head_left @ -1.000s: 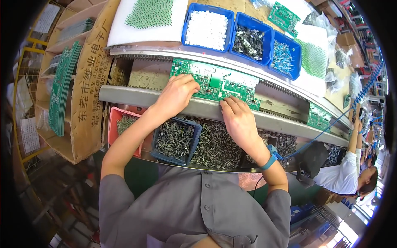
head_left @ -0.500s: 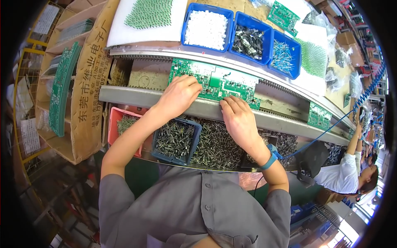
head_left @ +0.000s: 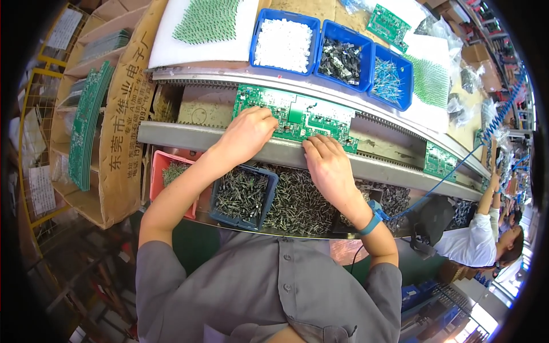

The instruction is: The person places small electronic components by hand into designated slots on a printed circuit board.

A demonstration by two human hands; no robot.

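A green circuit board with small parts on it lies across the conveyor rails in front of me. My left hand rests over its left front part, fingers curled in and tips against the board. At the board's front edge, right of its middle, my right hand reaches over the near rail with bent fingers held together. Whatever small part either hand pinches is hidden beneath the fingers. A blue wrist strap with a coiled cord circles my right wrist.
Beyond the rails stand blue bins of white connectors, dark parts and blue leaded parts. Nearer me are a dark bin, a red bin and loose leaded parts. Left, a cardboard rack holds boards. A co-worker sits right.
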